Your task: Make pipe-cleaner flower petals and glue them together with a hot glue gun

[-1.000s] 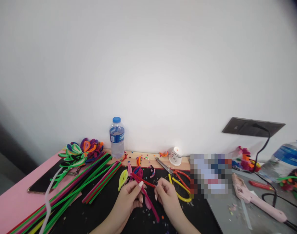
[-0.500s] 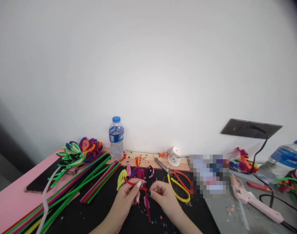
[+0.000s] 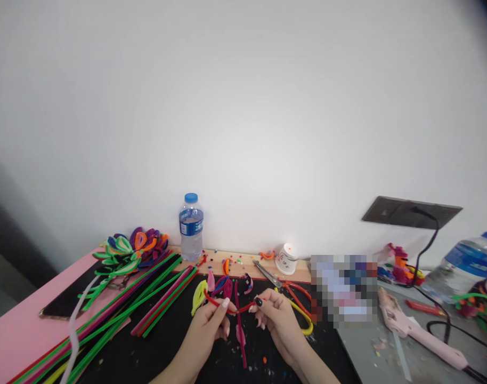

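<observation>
So both hands are busy with one red pipe cleaner (image 3: pixel 212 300), held just above the black mat (image 3: pixel 211 368) on the desk. The left hand (image 3: pixel 207 322) has its grip pinching it between thumb and fingers, with one end poking up past the knuckles toward a yellow loop (image 3: pixel 200 297). The right hand (image 3: pixel 278 314) pinches the other end in its fingertips, and the bit in between sags a little.

There's a magenta strip (image 3: pixel 242 349) running between the hands, passing right by the red one; can't tell if they're touching. Just beyond the fingers sit some purple and magenta loops (image 3: pixel 224 287) and a little pink piece (image 3: pixel 210 280).

Past the right hand are the scissors (image 3: pixel 269 274), red and yellow around the handle end, partly hidden by that hand. A white paper cup (image 3: pixel 286 259) is near the blades. Over on the left: a pile of long green and mixed stems (image 3: pixel 115 314), a fuzzy flower bunch (image 3: pixel 134 248) and a water bottle (image 3: pixel 191 232). Far right, a pink glue gun (image 3: pixel 425 336) lies on a gray board (image 3: pixel 359 344).
</observation>
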A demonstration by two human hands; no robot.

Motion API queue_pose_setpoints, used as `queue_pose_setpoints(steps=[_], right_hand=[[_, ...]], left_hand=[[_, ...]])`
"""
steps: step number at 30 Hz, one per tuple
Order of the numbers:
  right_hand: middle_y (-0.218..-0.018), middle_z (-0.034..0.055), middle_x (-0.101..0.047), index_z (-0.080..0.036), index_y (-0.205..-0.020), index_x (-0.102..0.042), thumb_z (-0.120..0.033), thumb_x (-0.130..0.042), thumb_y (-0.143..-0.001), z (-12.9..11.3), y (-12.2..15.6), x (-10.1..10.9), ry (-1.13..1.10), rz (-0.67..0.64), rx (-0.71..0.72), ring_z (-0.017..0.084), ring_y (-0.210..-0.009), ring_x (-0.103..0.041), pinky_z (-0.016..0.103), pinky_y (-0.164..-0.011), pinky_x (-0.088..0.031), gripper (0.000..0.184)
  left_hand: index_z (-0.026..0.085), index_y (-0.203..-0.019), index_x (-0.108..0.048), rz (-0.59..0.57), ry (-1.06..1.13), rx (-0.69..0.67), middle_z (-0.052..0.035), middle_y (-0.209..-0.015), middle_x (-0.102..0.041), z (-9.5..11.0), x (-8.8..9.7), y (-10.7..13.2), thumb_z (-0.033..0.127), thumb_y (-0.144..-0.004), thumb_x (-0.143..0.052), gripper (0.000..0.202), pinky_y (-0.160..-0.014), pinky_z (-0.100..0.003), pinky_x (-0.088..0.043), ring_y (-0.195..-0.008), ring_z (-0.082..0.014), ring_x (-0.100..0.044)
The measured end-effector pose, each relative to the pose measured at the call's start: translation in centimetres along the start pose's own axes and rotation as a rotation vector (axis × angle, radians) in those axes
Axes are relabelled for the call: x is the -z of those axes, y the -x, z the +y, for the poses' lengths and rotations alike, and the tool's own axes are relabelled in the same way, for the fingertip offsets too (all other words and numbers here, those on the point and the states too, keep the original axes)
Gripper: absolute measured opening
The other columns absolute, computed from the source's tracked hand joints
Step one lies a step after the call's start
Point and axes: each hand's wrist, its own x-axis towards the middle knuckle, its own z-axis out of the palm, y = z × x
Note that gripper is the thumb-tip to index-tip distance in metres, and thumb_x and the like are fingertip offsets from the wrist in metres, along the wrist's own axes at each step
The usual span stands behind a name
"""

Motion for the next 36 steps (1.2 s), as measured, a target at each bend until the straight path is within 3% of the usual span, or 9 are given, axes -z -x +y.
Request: queue_pose_setpoints(steps=[5, 13, 19, 29, 36], right_hand=[[-0.051, 0.0009, -0.062, -0.014, -0.062, -0.057, -0.036, -0.075, -0.067, 0.1, 0.0, 0.0, 0.045, -0.046, 0.005, 0.006, -0.039, -0.044, 0.018, -0.041, -0.028, 0.028], [-0.053, 0.0006, -0.063, -0.011, -0.068, -0.066, -0.032, -0.074, -0.067, 0.3, 0.0, 0.1, 0.158, -0.142, -0.019, 0.006, -0.041, -0.043, 0.018, -0.042, -0.029, 0.022], [-0.051, -0.0007, -0.061, -0.013, -0.063, -0.063, -0.039, -0.071, -0.068, 0.7, 0.0, 0.0, 0.253, -0.193, -0.021, 0.006, -0.039, -0.041, 0.018, -0.042, -0.030, 0.028], [-0.050, -0.0010, -0.057, -0.013, -0.061, -0.066, -0.043, -0.064, -0.074, 0.7, 0.3, -0.8, 0.381, -0.194, 0.032, 0.006, -0.038, -0.040, 0.017, -0.039, -0.030, 0.033], [-0.049, -0.0009, -0.058, -0.013, -0.058, -0.063, -0.037, -0.067, -0.072, 0.6, 0.6, -1.2, 0.392, -0.188, 0.037, 0.006, -0.038, -0.040, 0.017, -0.039, -0.029, 0.028]], left_hand=[[0.015, -0.064, -0.058, -0.091, -0.134, -0.011, 0.0033, -0.047, -0.050, 0.5, -0.7, 0.4, 0.064, -0.067, -0.058, 0.049, -0.043, -0.021, -0.032, -0.039, -0.0090, -0.043], [0.017, -0.079, -0.051, -0.229, -0.313, -0.081, 0.0021, -0.055, -0.056, -0.3, -0.5, 0.9, 0.054, -0.085, -0.040, 0.039, -0.038, -0.019, -0.023, -0.036, -0.0065, -0.037], [0.017, -0.087, -0.054, -0.237, -0.376, -0.068, 0.0022, -0.051, -0.054, 0.4, -0.8, 1.4, 0.051, -0.086, -0.039, 0.037, -0.038, -0.020, -0.021, -0.035, -0.0077, -0.033], [0.019, -0.071, -0.055, -0.195, -0.409, -0.067, 0.0047, -0.053, -0.045, 0.3, -0.3, 1.7, 0.029, -0.082, -0.046, 0.018, -0.047, -0.021, -0.027, -0.043, -0.0099, -0.032], [0.019, -0.064, -0.056, -0.211, -0.351, -0.059, 0.0039, -0.056, -0.042, 1.0, -0.5, 2.2, 0.036, -0.081, -0.050, 0.025, -0.053, -0.023, -0.030, -0.055, -0.0136, -0.036]])
